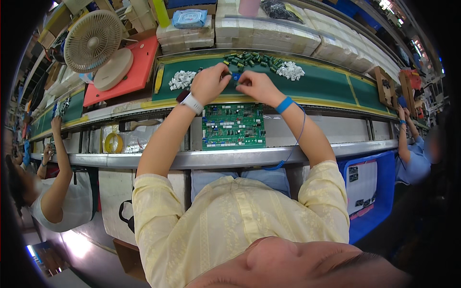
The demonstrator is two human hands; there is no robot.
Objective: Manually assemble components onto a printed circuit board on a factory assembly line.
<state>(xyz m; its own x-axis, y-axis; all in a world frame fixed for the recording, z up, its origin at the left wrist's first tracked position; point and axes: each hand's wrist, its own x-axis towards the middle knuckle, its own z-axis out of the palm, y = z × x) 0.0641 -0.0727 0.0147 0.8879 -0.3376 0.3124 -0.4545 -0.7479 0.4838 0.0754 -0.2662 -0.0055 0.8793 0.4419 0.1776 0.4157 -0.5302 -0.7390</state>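
Observation:
Both my hands are over the green work belt [326, 89], beyond a green circuit board [233, 126] full of small parts. The fingers of my left hand [210, 84] are bent together, thumb near fingertips; whatever they hold is too small to tell. My right hand [259, 88] pinches thumb against fingers, and its contents cannot be made out either. Small blue components [236, 76] show between the two hands. Just beyond lies a heap of dark green cylindrical capacitors [252, 59]. White connectors form one pile [181, 80] at left and another pile [290, 71] at right.
A metal rail [249, 157] runs along the near edge. To the left are a beige fan [93, 43] on a red board, a brush [139, 125] and a yellow tape roll [113, 143]. Foam blocks [269, 36] line the back. A blue bin [370, 192] stands right. Co-workers sit either side.

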